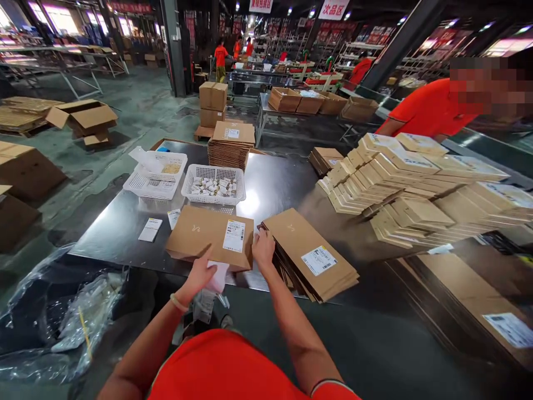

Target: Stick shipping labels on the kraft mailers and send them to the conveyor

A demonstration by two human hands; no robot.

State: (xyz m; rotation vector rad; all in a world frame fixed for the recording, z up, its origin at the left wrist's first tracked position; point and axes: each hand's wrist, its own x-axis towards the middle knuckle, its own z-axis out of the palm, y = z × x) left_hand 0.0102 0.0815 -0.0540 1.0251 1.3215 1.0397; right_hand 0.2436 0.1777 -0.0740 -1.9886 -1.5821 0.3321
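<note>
A closed brown carton [204, 236] with a white label lies at the table's front edge. My left hand [200, 275] is at its front side, fingers closed on a white paper [219, 276] that hangs below the edge. Against the carton's right end is my right hand [263, 247], its fingers curled between the carton and a stack of flat labelled cartons [302, 244]; whether it holds anything is hidden. Left of the carton lie a small pile of white cards [150, 229] and a loose label [174, 218].
Behind are a white basket of small packets [214, 184], another white basket [156, 178] and a stack of folded cartons [231, 145]. Many wooden-coloured boxes [391, 166] are piled at right, beside a person in red [428, 108]. Plastic wrap [83, 316] hangs at lower left.
</note>
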